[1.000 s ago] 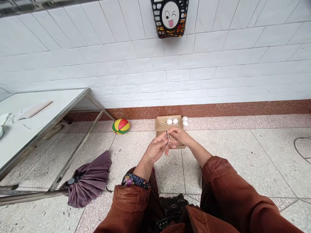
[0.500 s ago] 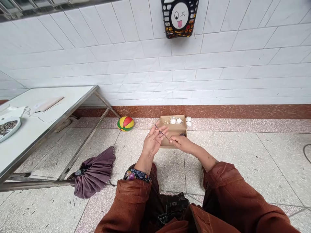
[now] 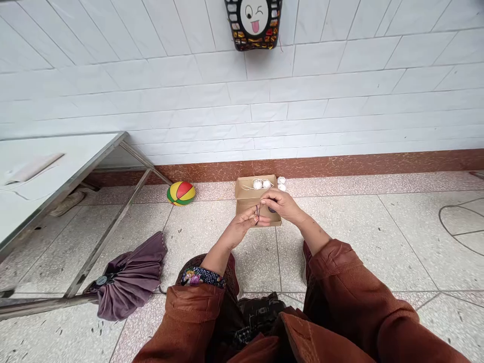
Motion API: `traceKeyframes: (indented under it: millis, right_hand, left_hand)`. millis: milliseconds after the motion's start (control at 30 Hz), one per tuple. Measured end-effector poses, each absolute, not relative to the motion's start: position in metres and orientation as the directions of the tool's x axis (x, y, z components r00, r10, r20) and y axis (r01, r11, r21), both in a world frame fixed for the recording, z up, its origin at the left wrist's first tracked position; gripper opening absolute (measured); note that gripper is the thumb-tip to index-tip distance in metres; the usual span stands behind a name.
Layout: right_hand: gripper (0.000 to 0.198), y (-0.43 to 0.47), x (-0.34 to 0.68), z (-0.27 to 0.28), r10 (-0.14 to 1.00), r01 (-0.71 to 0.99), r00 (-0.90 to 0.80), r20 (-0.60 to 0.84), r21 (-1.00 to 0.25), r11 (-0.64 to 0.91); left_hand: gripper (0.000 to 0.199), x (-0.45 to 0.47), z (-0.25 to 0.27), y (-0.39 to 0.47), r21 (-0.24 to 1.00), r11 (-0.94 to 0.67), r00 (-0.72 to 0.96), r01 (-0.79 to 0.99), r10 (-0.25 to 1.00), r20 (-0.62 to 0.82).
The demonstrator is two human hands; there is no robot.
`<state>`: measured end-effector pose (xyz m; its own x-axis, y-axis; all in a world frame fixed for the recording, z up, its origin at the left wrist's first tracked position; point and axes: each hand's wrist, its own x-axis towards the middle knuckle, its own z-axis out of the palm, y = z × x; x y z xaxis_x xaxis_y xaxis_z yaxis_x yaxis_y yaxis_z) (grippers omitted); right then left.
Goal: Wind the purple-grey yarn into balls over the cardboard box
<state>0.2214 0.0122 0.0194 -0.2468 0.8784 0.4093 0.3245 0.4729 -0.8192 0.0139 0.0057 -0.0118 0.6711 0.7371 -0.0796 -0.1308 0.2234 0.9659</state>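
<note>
A thin dark purple strand of yarn (image 3: 259, 209) runs between my two hands, over an open cardboard box (image 3: 242, 204) on the floor. My left hand (image 3: 242, 225) pinches its lower part, with some strand wrapped about the fingers. Above and to the right, my right hand (image 3: 282, 204) grips the upper end between thumb and fingertips. Behind the right hand, a dark ball (image 3: 271, 209), partly hidden, lies in the box. White yarn balls (image 3: 257, 184) with loose strands rest in the box's rear part, and more white balls (image 3: 282, 187) sit just right of it.
A colourful ball (image 3: 181, 193) lies by the wall, left of the box. A folded purple umbrella (image 3: 132, 282) lies near the metal-framed table (image 3: 86, 156). Above hangs a black basket (image 3: 236, 38). A wire ring (image 3: 444, 227) is on the floor at right.
My left hand has gone from open palm to pinching the strand. My right hand has risen relative to it, so the strand stands more upright. The view has shifted to the right.
</note>
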Motion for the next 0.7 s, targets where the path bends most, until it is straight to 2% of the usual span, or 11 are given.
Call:
traceKeyframes:
  millis: [100, 200, 333, 433, 500, 700]
  right_hand:
    - [0.021, 0.018, 0.221, 0.013, 0.880, 0.318, -0.258, 0.398, -0.825, 0.466]
    - [0.022, 0.021, 0.219, 0.005, 0.921, 0.313, -0.229, 0.316, -0.872, 0.377]
    - [0.021, 0.025, 0.218, -0.008, 0.971, 0.365, -0.185, 0.150, -0.907, 0.210]
    - [0.020, 0.024, 0.212, -0.018, 0.975, 0.438, -0.216, 0.059, -0.886, 0.151]
    - [0.020, 0.022, 0.206, -0.025, 0.963, 0.463, -0.267, 0.042, -0.871, 0.167]
    - [0.025, 0.011, 0.192, -0.031, 0.868, 0.480, -0.482, 0.118, -0.794, 0.374]
  left_hand:
    - [0.060, 0.016, -0.006, 0.000, 0.965, 0.243, 0.735, -0.096, 0.671, -0.096]
    - [0.058, 0.016, -0.001, -0.004, 0.942, 0.302, 0.761, -0.146, 0.642, -0.087]
    - [0.057, 0.014, 0.004, -0.003, 0.865, 0.382, 0.685, -0.324, 0.725, -0.064]
    - [0.054, 0.010, 0.007, 0.000, 0.801, 0.392, 0.580, -0.453, 0.812, -0.069]
    - [0.052, 0.008, 0.009, 0.004, 0.761, 0.382, 0.512, -0.524, 0.856, -0.077]
    - [0.048, -0.002, 0.010, 0.015, 0.714, 0.291, 0.324, -0.636, 0.941, -0.095]
